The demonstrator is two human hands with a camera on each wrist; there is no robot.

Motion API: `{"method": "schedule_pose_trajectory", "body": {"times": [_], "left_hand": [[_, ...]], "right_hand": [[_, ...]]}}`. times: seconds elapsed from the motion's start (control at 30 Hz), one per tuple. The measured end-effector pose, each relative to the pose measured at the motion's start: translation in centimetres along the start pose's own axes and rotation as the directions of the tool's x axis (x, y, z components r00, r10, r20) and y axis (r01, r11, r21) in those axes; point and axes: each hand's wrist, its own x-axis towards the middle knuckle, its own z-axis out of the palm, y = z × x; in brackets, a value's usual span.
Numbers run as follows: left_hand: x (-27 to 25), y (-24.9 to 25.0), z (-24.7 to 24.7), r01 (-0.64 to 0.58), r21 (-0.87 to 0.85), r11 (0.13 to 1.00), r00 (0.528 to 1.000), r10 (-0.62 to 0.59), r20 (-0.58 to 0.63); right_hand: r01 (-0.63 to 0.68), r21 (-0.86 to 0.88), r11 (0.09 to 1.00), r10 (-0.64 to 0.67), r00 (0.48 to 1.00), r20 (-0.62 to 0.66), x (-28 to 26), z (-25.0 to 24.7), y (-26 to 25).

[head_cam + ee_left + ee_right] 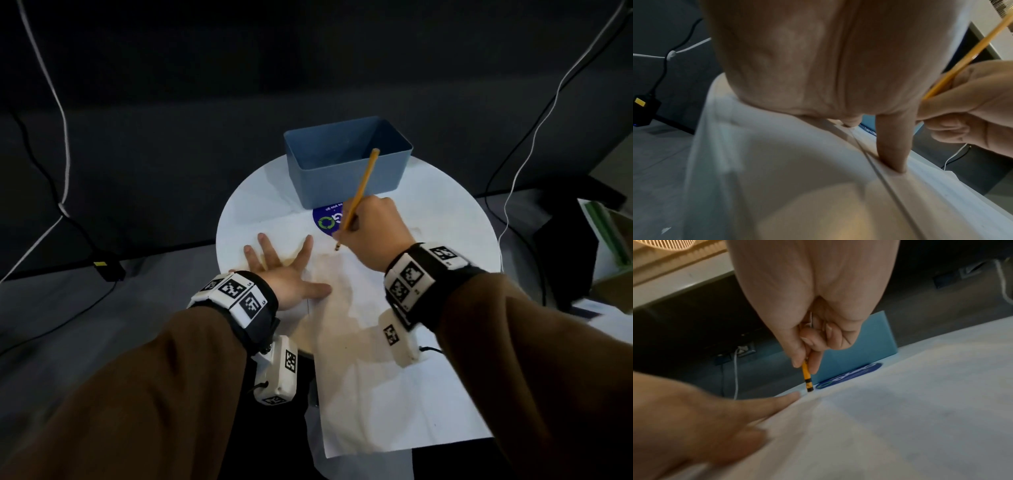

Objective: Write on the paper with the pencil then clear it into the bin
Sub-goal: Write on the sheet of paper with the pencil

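Observation:
A white sheet of paper (pixel 387 394) lies on the round white table (pixel 246 205) and hangs over its near edge. My left hand (pixel 284 270) lies flat with fingers spread, pressing the paper's left edge (pixel 875 172). My right hand (pixel 373 229) grips a yellow pencil (pixel 359 195), tip down at the paper's far corner. In the right wrist view the pencil (pixel 806 378) sticks out below my curled fingers, its tip at the paper (pixel 900 418). A blue bin (pixel 346 161) stands open just beyond both hands.
A round blue sticker (pixel 327 219) sits on the table in front of the bin. Cables (pixel 61 137) hang at both sides. A black power adapter (pixel 106 269) lies on the grey floor at left. Boxes (pixel 603 240) stand at right.

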Motion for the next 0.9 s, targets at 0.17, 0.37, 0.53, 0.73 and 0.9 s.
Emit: {"method": "schedule_pose_trajectory", "body": {"times": [0.17, 0.37, 0.53, 0.73, 0.9], "left_hand": [[-0.4, 0.3, 0.0, -0.003, 0.028, 1.0, 1.0, 0.003, -0.007], [-0.2, 0.2, 0.0, -0.007, -0.005, 1.0, 1.0, 0.007, 0.002], [-0.5, 0.4, -0.3, -0.009, -0.005, 1.0, 1.0, 0.009, 0.003], [-0.2, 0.1, 0.1, -0.015, -0.021, 1.0, 1.0, 0.015, 0.001], [-0.4, 0.4, -0.2, -0.003, -0.018, 1.0, 1.0, 0.003, 0.001]], "right_hand": [[-0.023, -0.033, 0.999, 0.024, 1.0, 0.013, 0.0, 0.9, 0.8], [-0.125, -0.032, 0.992, 0.123, 0.991, -0.053, -0.2, -1.1, 2.7], [-0.029, -0.011, 1.0, 0.029, 1.0, 0.007, -0.8, 1.1, 0.7], [-0.196, -0.079, 0.977, 0.19, 0.979, -0.077, -0.9, -2.7, 4.7], [-0.074, 0.019, 0.997, 0.075, 0.996, -0.048, -1.1, -1.0, 2.7]]}}
